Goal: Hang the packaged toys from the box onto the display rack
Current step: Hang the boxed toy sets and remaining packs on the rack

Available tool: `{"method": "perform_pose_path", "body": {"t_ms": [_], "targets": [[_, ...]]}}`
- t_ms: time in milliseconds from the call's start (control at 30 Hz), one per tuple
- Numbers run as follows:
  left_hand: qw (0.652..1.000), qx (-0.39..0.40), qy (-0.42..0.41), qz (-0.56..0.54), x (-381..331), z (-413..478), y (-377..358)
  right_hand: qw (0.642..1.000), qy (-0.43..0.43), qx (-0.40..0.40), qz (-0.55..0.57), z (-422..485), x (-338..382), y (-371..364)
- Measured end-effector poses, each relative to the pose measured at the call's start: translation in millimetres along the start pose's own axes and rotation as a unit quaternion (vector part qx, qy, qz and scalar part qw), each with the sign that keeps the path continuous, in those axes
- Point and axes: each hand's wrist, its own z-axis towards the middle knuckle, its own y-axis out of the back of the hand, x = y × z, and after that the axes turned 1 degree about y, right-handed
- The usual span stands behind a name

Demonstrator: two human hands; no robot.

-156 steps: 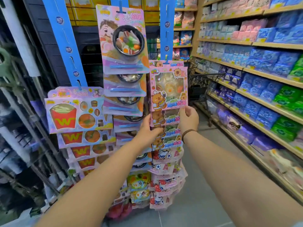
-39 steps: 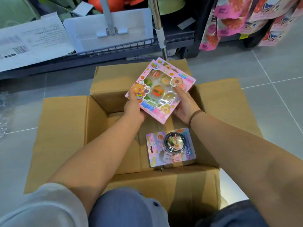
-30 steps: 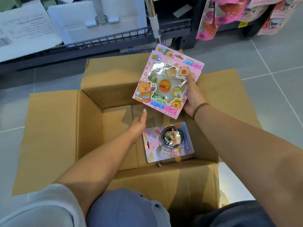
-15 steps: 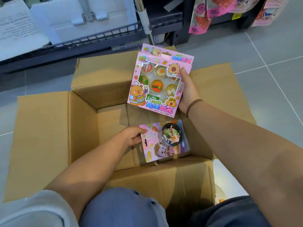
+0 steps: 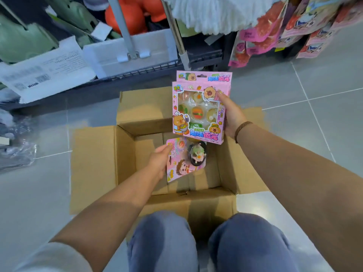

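An open cardboard box stands on the grey tiled floor in front of my knees. My right hand grips the right edge of two stacked pink windowed toy boxes with capybara pictures, held upright above the box's far side. My left hand grips the left edge of a pink carded toy with a black bowl blister, tilted up inside the box. The bottom packs of the display rack hang at the top right.
A wire shelf with white cartons, a paper sheet and mop handles runs along the back left. Clear plastic wrap lies on the floor at the left. Open floor tiles spread to the right of the box.
Earlier I hung a toy box on the rack, then turned to the cardboard box. My left hand let go of the pink boxes, reached down and lifted the carded bowl toy off the bottom.
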Motion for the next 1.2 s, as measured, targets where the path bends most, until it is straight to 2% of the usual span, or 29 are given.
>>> {"method": "perform_pose_path", "body": {"t_ms": [67,167,300,500,633,733,933,1200], "targets": [[0.999,-0.037,-0.008,0.009,-34,-54,9,0.999,-0.006,-0.025,-0.030,-42,42,-10],[0.985,-0.071,-0.092,0.127,-89,-131,19,0.997,-0.012,-0.068,-0.045,-100,95,-23],[0.946,-0.054,-0.187,0.260,-159,-226,29,0.995,-0.011,-0.092,-0.025,-180,158,-37],[0.883,-0.033,-0.227,0.409,-235,-348,30,0.996,0.010,-0.092,-0.009,-287,252,-60],[0.861,0.002,-0.283,0.423,-267,-405,18,0.994,0.031,-0.103,-0.015,-336,286,-66],[0.831,0.034,-0.324,0.452,-287,-436,7,0.988,0.067,-0.133,-0.034,-372,303,-65],[0.765,0.044,-0.396,0.506,-327,-487,-25,0.973,0.118,-0.186,-0.068,-419,332,-41],[0.697,0.104,-0.466,0.536,-367,-555,-129,0.956,0.201,-0.209,-0.044,-468,402,38]]}}
